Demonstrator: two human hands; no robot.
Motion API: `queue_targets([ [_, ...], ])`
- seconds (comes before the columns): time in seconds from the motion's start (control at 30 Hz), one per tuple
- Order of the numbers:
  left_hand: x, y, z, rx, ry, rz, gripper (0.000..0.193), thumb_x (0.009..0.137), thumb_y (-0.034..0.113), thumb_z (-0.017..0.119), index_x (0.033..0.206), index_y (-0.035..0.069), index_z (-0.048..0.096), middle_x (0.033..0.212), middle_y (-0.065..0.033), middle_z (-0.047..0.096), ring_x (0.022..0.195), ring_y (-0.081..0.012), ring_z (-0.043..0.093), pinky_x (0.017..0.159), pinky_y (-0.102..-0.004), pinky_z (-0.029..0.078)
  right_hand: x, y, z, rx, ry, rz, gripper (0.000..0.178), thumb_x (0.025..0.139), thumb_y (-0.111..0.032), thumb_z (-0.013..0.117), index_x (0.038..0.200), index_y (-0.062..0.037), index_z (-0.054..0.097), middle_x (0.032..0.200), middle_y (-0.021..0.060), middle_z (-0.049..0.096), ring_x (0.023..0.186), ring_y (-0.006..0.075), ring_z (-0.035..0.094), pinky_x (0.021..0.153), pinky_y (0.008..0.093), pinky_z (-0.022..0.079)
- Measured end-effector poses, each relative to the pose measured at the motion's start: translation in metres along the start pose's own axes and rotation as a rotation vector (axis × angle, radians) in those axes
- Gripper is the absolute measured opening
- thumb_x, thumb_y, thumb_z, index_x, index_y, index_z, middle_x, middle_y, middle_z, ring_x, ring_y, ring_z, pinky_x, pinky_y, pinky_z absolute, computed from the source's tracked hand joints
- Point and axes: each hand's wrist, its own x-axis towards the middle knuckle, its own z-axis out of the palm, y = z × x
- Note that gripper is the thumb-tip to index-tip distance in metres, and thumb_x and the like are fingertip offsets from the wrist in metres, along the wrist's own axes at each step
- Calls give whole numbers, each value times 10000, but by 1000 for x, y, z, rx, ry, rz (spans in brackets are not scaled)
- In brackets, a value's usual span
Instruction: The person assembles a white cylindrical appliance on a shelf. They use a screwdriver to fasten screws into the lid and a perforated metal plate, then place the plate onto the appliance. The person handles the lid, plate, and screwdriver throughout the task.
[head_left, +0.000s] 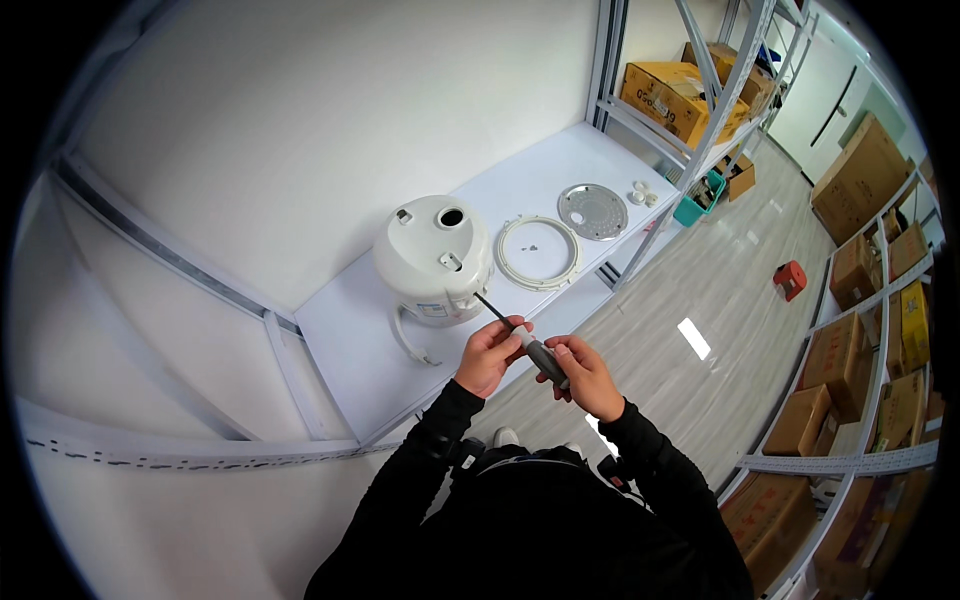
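Note:
A screwdriver (540, 356) with a grey handle and a dark shaft is held in both my hands. My right hand (588, 376) wraps round the end of its handle. The fingers of my left hand (488, 358) pinch it further forward, near the base of the shaft. The tip reaches the lower side of a white, rounded appliance body (425, 255), at a small tab; whether it sits in a screw cannot be made out. A round dark opening and smaller slots show on top of the body. From its lower left a white cord (402, 335) hangs down onto the table.
On the white table (350, 365) lie a white ring (505, 270) with small screws inside it, a perforated metal disc (593, 212) and small white parts (641, 193). Shelving with cardboard boxes (838, 365) stands right. A teal basket (690, 211) and red object (790, 281) are beyond.

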Motion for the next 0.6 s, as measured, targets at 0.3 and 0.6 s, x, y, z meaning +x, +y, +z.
queue_targets([
  [0.3, 12, -9, -6, 106, 139, -61, 318, 1032, 128, 625, 1318, -4, 579, 1198, -91, 665, 1041, -188, 660, 955, -377, 547, 1, 12, 6, -523, 152, -559, 357, 972, -171, 684, 1273, -19, 566, 965, 124, 648, 720, 210, 650, 630, 330, 522],
  [0.6, 7, -11, -12, 32, 104, -6, 277, 1005, 147, 685, 1234, 4, 624, 1088, -59, 670, 953, -147, 669, 874, -342, 577, 4, 5, -1, -157, -54, -163, 333, 999, -207, 658, 1264, -24, 572, 941, 111, 692, 675, 185, 657, 610, 315, 530],
])
